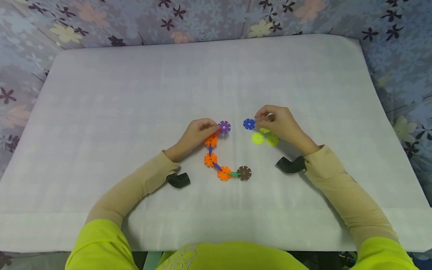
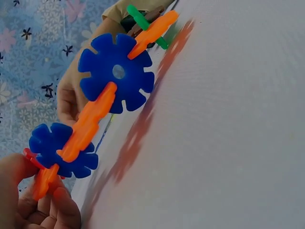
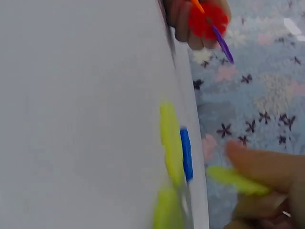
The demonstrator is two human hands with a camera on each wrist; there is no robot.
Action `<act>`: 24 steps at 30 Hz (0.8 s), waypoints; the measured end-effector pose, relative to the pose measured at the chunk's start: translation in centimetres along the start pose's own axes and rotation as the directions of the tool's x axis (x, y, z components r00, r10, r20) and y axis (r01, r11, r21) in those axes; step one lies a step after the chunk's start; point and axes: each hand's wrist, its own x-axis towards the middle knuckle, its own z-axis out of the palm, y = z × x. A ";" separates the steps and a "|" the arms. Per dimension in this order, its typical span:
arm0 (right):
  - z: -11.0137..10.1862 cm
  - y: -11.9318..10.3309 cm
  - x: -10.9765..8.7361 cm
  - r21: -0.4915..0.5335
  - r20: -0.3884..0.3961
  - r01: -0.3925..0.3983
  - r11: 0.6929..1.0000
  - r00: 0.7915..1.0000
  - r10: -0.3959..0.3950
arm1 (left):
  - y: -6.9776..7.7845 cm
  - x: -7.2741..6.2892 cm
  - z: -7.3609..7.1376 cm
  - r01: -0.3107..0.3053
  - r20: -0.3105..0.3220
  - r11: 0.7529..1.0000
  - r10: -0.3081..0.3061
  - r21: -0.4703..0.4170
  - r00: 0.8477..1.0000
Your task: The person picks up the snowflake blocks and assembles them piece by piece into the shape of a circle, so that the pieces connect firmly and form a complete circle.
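My left hand [image 1: 199, 133] pinches the red notched disc [image 3: 208, 21] near the end of a chain of slotted plastic discs. A purple disc [image 1: 224, 127] juts out past the red one. From my fingers the chain curves toward me over the table through orange discs [image 1: 210, 159] and blue discs [image 2: 116, 73], a green disc [image 1: 234, 174] and a brown disc [image 1: 244, 173]. My right hand [image 1: 278, 122] pinches a yellow disc [image 3: 238, 181] between thumb and fingers. Below that hand lie two more yellow discs [image 1: 257, 138] and a loose blue disc [image 1: 249, 124].
A white cloth covers the wide table [image 1: 135, 93]. Flower-patterned fabric [image 1: 209, 18] hangs behind it and at its sides. Black straps [image 1: 179, 180] stick out from both sleeves near the wrists and lie close over the cloth.
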 end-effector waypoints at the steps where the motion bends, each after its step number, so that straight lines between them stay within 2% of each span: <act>1: 0.2 -0.2 -0.1 0.065 -0.015 -0.010 0.998 1.000 0.011 | 0.1 0.0 0.0 -0.005 0.006 1.000 0.005 0.002 1.000; 3: 0.8 -0.6 -0.1 0.213 -0.003 -0.039 0.976 0.999 0.041 | 0.2 -0.1 0.0 -0.012 0.016 1.000 0.012 -0.001 1.000; 5: 1.4 -0.9 -0.1 0.338 0.042 -0.085 0.937 0.996 0.075 | 0.2 -0.1 -0.1 -0.014 0.022 1.000 0.014 -0.004 1.000; 8: 2.1 -1.1 -0.1 0.431 0.120 -0.122 0.894 0.990 0.077 | 0.0 0.0 -0.1 -0.013 0.034 1.000 0.013 -0.008 0.999; 12: 2.6 -1.2 -0.1 0.457 0.142 -0.088 0.885 0.990 0.025 | 0.0 0.1 0.0 -0.027 0.043 1.000 0.026 0.007 0.999; 16: 3.4 -1.4 -0.1 0.467 0.076 0.008 0.884 0.996 -0.050 | -0.1 0.2 0.0 -0.041 0.037 0.999 0.040 0.029 0.999; 20: 3.8 -2.6 -0.6 0.374 -0.036 0.149 0.915 0.989 -0.146 | -0.2 0.2 0.1 -0.040 0.019 0.998 0.039 0.045 0.999; 24: 4.0 -3.2 -0.8 0.275 -0.097 0.212 0.938 0.976 -0.193 | -0.2 0.2 0.3 -0.044 0.002 0.997 0.044 0.063 0.999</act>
